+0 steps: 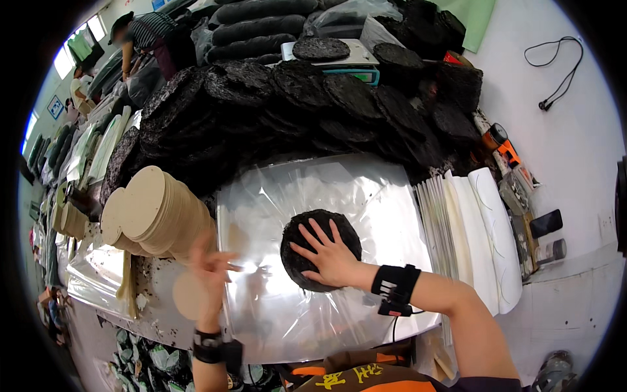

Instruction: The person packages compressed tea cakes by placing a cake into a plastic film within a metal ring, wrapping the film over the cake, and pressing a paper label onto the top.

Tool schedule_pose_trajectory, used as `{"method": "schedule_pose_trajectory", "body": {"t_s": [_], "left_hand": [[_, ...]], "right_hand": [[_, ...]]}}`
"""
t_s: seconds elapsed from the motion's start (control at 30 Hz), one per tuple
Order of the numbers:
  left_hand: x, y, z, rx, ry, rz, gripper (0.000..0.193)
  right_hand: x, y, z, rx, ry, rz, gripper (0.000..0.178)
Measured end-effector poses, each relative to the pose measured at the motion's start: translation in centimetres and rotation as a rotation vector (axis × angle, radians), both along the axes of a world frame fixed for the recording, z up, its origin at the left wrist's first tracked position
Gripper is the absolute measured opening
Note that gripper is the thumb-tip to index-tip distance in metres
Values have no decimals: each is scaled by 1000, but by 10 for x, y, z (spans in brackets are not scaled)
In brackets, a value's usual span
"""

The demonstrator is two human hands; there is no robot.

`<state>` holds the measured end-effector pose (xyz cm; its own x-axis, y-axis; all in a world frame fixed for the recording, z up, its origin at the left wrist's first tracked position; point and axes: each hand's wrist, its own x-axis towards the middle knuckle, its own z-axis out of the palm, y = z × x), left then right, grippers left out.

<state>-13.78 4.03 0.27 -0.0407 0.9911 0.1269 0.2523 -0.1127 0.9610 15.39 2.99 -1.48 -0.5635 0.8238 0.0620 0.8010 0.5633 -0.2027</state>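
A round black cake (292, 256) of what looks like dried seaweed lies on clear plastic sheeting (268, 330) in the middle of the table. Pressing flat on top of it is my right hand (331, 260), fingers spread and a black strap on the wrist. My left hand (212, 268) is smeared by motion, left of the cake and beside a tall stack of round tan paper discs (147, 206). Whether its fingers hold anything cannot be made out. One loose tan disc (189, 297) shows just below and left of that hand.
Heaped black cakes (238, 81) curve around the table's far side. Behind them a scale (359, 52) carries one more. Rolled plastic and white sheets (480, 235) line the right edge, near a phone (546, 223). Folded clear bags (98, 274) lie left. A co-worker (153, 39) bends at far left.
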Motion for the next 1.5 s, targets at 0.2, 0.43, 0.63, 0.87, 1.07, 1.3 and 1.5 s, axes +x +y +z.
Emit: {"method": "schedule_pose_trajectory", "body": {"t_s": [0.2,0.43,0.63,0.87,1.07,1.3,1.5], "left_hand": [[-9,-30,-47,135,192,-191,89],[106,-39,-15,555,605,-472,96],[121,-42,-6,432,634,-329,50],[139,-48,-8,274,614,-145,34],[129,-46,6,159,574,-142,87],[133,-19,9,397,412,-431,52],[145,-30,10,5,60,-237,55]], "right_hand": [[-18,15,-9,-117,38,16,76],[73,-22,27,412,714,-605,57],[188,-103,49,-186,1228,-782,39],[118,-102,-20,-268,1167,-457,105],[14,-20,27,56,1012,-366,81],[23,-24,25,40,697,-80,47],[35,-13,10,-70,1158,-78,36]]}}
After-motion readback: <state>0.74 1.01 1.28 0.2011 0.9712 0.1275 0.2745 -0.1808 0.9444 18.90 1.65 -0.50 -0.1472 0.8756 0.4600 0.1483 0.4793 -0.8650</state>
